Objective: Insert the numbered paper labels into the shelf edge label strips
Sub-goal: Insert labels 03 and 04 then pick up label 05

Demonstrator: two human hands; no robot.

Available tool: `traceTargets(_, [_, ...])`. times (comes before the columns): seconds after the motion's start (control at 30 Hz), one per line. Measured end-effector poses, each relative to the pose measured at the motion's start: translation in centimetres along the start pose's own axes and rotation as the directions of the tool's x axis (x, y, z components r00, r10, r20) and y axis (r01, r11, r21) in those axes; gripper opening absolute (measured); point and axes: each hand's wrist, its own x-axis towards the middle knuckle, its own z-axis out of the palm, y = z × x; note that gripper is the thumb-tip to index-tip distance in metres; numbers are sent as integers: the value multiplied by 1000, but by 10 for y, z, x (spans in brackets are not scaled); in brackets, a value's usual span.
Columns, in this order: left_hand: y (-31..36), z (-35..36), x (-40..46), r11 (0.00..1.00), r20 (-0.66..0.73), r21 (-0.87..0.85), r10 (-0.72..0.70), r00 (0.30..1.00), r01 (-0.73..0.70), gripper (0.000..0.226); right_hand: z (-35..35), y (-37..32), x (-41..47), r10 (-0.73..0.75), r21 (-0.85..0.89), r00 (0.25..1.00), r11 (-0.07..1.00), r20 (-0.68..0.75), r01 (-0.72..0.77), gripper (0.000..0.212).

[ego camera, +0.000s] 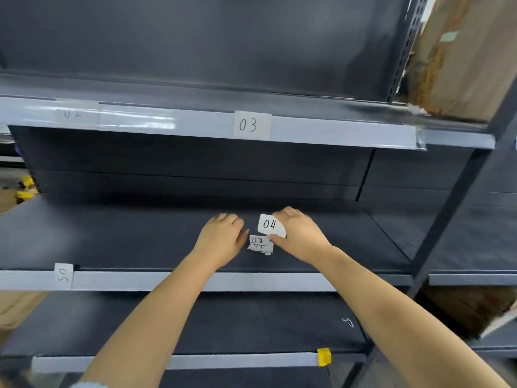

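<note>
Right hand point(300, 236) pinches the "04" label point(270, 225) at its edge, lifted just above the stack of labels point(260, 245) on the middle shelf point(126, 233), centre of frame. Left hand point(222, 238) lies flat on the shelf just left of the stack, fingers relaxed, holding nothing.

Risks we see:
- 04 label is already curling in the pinch; a bent edge could jam or crease going into the strip.
- Stack is loose and fanned; a brush from either hand could scatter it or shuffle the order.
- Wrong slot is possible, since the strips look alike.

Readable writing: "03" point(251, 125) in the upper label strip point(335, 133); a glare-washed label point(73, 113) upper left, maybe "02"; "05" point(63, 275), turned sideways, in the middle strip point(223, 281); top of stack looks like "08", not sure.
</note>
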Motion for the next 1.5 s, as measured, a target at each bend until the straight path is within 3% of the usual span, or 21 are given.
traceTargets(0.17, [50, -22, 10, 997, -191, -18, 70, 979, -74, 18, -48, 29, -35, -90, -112, 988, 991, -125, 76, 49])
traceTargets(0.37, [91, -64, 40, 947, -402, 104, 319, 858, -303, 34, -114, 58, -64, -115, -180, 934, 982, -338, 56, 51])
traceTargets(0.5, [109, -92, 67, 909, -510, 236, 416, 752, -343, 29, -149, 77, -75, -26, -58, 883, 998, -468, -1, 49])
traceTargets(0.6, [121, -108, 87, 898, -548, 289, 438, 712, -330, 27, -166, 88, -79, 69, 49, 824, 998, -562, -50, 52])
traceTargets(0.67, [129, -115, 101, 897, -536, 311, 439, 722, -315, 24, -175, 96, -81, 101, 78, 791, 995, -603, -68, 52])
traceTargets(0.77, [141, -119, 118, 904, -455, 307, 413, 789, -296, 40, -183, 106, -82, 136, 94, 773, 991, -620, -99, 51])
traceTargets(0.87, [147, -116, 132, 907, -421, 304, 402, 813, -292, 47, -187, 113, -82, 164, 99, 768, 986, -619, -131, 51])
traceTargets(1.07, [146, -104, 142, 951, -439, 220, 296, 848, -218, 40, -187, 117, -76, 185, 102, 775, 983, -604, -155, 49])
traceTargets(1.2, [139, -101, 150, 942, -447, 248, 319, 835, -227, 46, -185, 119, -67, 172, 72, 792, 984, -586, -160, 50])
traceTargets(1.37, [133, -94, 154, 950, -463, 163, 313, 829, -268, 54, -185, 118, -52, 212, 142, 758, 977, -617, -157, 46])
traceTargets(1.5, [130, -90, 155, 935, -526, 183, 354, 773, -303, 56, -186, 117, -40, 219, 163, 761, 975, -610, -151, 45])
